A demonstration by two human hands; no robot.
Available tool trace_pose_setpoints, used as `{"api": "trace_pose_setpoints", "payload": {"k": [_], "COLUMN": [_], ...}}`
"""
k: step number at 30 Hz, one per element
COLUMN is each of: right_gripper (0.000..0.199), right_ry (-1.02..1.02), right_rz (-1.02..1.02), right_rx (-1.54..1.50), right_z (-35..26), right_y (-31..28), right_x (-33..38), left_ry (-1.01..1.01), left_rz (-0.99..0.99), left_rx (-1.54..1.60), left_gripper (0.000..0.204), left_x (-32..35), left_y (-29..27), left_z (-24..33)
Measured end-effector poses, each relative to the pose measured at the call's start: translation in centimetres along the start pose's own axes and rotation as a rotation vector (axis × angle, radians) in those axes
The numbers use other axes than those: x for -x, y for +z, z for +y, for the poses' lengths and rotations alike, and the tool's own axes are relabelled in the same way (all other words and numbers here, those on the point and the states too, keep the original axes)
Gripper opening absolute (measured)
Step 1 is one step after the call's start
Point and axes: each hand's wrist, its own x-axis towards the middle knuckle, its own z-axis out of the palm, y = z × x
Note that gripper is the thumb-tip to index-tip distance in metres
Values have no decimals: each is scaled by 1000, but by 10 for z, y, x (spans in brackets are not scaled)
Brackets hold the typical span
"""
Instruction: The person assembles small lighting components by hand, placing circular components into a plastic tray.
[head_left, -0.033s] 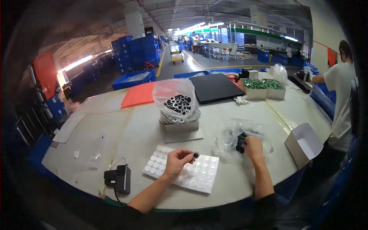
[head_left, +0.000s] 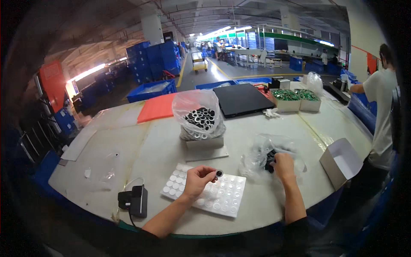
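My left hand (head_left: 198, 182) pinches a small silver ring with a black centre (head_left: 219, 173) between thumb and fingertips. It hovers over a white foam sheet (head_left: 233, 209) bearing rows of round white or clear discs. To the right, my right hand (head_left: 284, 166) reaches down into an opened clear plastic bag (head_left: 252, 160) of small black parts (head_left: 269, 159). Its fingers are closed together at the pile, and what they hold is too small to tell. Beyond the sheet, a clear bag (head_left: 180, 103) in a box is filled with silver-and-black rings (head_left: 201, 119).
A black adapter-like device (head_left: 138, 201) with a cable lies left of the sheet. An open white box (head_left: 342, 160) tilts at the right edge. Red foam (head_left: 156, 107), a black flat panel (head_left: 242, 99) and boxes of green circuit boards (head_left: 286, 105) line the back. Another person (head_left: 381, 94) stands right.
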Motion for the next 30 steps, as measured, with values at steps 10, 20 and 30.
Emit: {"api": "trace_pose_setpoints", "payload": {"k": [10,20,30], "right_gripper": [20,23,11], "right_ry": [-51,-173,-157], "right_rz": [259,428,126], "right_rx": [-339,-319,-909], "right_z": [7,-4,-42], "right_y": [34,23,14], "right_x": [11,14,23], "left_ry": [308,459,173], "left_rz": [19,479,-99], "left_rx": [-1224,-1329,-1141], "left_gripper": [18,20,13], "left_x": [-194,-243,-2], "left_y": [-25,-50,-60], "left_z": [121,85,60]}}
